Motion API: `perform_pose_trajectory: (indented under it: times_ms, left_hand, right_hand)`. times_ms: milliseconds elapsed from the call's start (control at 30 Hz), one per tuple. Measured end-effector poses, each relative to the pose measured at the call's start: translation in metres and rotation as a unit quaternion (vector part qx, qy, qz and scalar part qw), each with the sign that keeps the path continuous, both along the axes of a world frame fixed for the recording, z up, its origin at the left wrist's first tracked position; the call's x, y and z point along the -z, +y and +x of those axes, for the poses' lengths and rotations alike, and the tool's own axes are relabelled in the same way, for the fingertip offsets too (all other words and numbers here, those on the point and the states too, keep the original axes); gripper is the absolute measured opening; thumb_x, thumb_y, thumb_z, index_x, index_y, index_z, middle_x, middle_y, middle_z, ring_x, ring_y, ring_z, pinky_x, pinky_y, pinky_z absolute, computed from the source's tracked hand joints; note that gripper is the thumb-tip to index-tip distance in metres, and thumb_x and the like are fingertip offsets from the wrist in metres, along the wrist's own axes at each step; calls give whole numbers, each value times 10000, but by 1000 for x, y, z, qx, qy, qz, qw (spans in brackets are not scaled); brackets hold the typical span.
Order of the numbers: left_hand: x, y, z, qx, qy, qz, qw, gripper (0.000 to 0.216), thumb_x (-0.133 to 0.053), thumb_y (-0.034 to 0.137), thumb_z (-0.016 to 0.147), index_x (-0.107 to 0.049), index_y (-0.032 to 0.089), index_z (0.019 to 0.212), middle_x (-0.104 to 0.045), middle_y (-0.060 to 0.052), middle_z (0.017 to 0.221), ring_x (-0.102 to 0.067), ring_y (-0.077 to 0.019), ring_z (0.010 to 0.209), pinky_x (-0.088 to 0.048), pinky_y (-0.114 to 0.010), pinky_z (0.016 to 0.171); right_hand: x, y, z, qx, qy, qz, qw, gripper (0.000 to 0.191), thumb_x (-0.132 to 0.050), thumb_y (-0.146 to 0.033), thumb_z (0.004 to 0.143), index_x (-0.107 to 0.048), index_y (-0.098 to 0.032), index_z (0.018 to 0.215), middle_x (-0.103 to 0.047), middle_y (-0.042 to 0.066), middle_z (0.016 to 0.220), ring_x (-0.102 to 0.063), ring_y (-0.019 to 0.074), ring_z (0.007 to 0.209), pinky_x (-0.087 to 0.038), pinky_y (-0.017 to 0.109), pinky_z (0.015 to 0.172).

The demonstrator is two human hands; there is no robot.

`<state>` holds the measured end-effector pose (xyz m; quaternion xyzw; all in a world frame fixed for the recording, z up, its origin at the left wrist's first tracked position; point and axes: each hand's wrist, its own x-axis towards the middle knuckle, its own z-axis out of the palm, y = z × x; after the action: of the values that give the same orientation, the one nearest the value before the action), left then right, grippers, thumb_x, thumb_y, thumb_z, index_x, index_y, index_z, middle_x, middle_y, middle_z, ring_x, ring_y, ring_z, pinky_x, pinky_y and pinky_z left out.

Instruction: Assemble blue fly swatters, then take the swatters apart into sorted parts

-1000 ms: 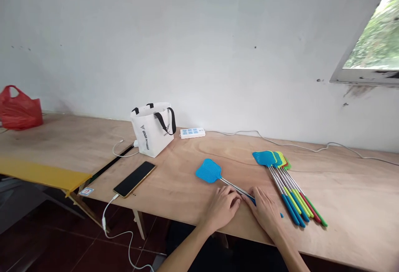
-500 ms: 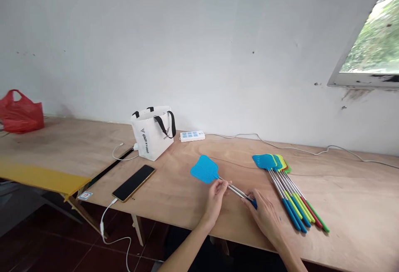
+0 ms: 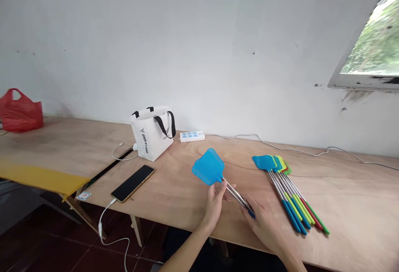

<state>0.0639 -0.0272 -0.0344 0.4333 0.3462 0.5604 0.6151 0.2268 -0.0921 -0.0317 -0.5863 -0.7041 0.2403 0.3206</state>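
Two blue fly swatters (image 3: pixel 209 166) are held together just above the table, their perforated heads overlapping and slightly fanned. My left hand (image 3: pixel 215 199) is closed round the metal shafts just below the heads. Around the blue handle ends wraps my right hand (image 3: pixel 260 220), which hides most of them. To the right lies a row of several other fly swatters (image 3: pixel 293 193), heads toward the wall, with blue, yellow-green, red and green handles.
A black phone (image 3: pixel 132 183) on a white cable lies at left on the wooden table (image 3: pixel 352 197). Behind it stand a white bag (image 3: pixel 152 139) with black handles and a power strip (image 3: pixel 192 136). A red plastic bag (image 3: pixel 21 112) sits far left.
The swatter heads have lifted and spread, so a second blue head shows beside the first. My hands keep hold of the shafts and handles, the right slightly lower.
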Motion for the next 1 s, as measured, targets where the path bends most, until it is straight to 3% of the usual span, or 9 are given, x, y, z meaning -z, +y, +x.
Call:
perform_pose_trajectory:
  times_ms: [233, 333, 433, 500, 600, 833, 1000]
  left_hand:
    - [3, -17, 9, 32, 42, 25, 998, 553, -672, 644, 853, -736, 121, 1023, -771, -163, 968, -726, -307, 987, -520, -324, 762]
    - [3, -15, 10, 56, 43, 25, 997, 554, -711, 647, 816, -741, 123, 992, -765, -159, 969, -712, -316, 1008, -523, -318, 732]
    - [-2, -4, 1, 44, 15, 17, 999, 556, -750, 640, 782, -711, 141, 1024, -753, -145, 1018, -703, -303, 977, -541, -325, 718]
    - [-9, 7, -11, -8, -5, 7, 1000, 559, -723, 654, 799, -688, 159, 1058, -738, -132, 1066, -693, -285, 965, -548, -333, 737]
    - [-20, 22, -35, -56, 22, 17, 998, 531, -731, 647, 791, -693, 164, 1008, -731, -103, 1021, -675, -258, 953, -528, -316, 790]
    - [-35, 19, -57, 90, 180, 47, 978, 470, -749, 614, 777, -596, 182, 673, -602, -32, 671, -564, -191, 647, -424, -283, 598]
    - [-43, 9, -55, 153, 168, 66, 972, 464, -713, 587, 826, -540, 192, 653, -568, -31, 666, -544, -179, 632, -421, -282, 595]
  right_hand:
    - [-9, -4, -8, -19, 55, -29, 998, 462, -370, -585, 1002, -571, -303, 1309, -723, 77, 1096, -697, 254, 891, -518, 350, 824]
    - [-9, -6, -7, 3, 50, -23, 998, 488, -331, -592, 1013, -579, -280, 1296, -710, 42, 855, -652, 224, 679, -488, 316, 694]
    - [-7, -6, -1, 29, 28, 11, 999, 459, -327, -603, 1012, -625, -257, 1055, -570, -14, 615, -561, 200, 554, -404, 292, 574]
    - [-6, -6, 5, 44, 9, 33, 998, 453, -328, -609, 1009, -576, -258, 863, -523, -20, 590, -539, 190, 552, -366, 285, 549]
    - [-9, -7, 14, 42, -26, 38, 998, 452, -315, -584, 1018, -517, -259, 777, -558, -2, 646, -564, 195, 621, -382, 287, 583]
    - [-21, -18, 21, -22, -98, -26, 995, 332, -402, -528, 1013, -656, -315, 1034, -739, 23, 924, -694, 251, 902, -482, 315, 750]
    - [-31, -29, 13, -9, -100, 1, 995, 372, -408, -564, 1007, -684, -316, 978, -739, 20, 846, -704, 242, 820, -463, 288, 666]
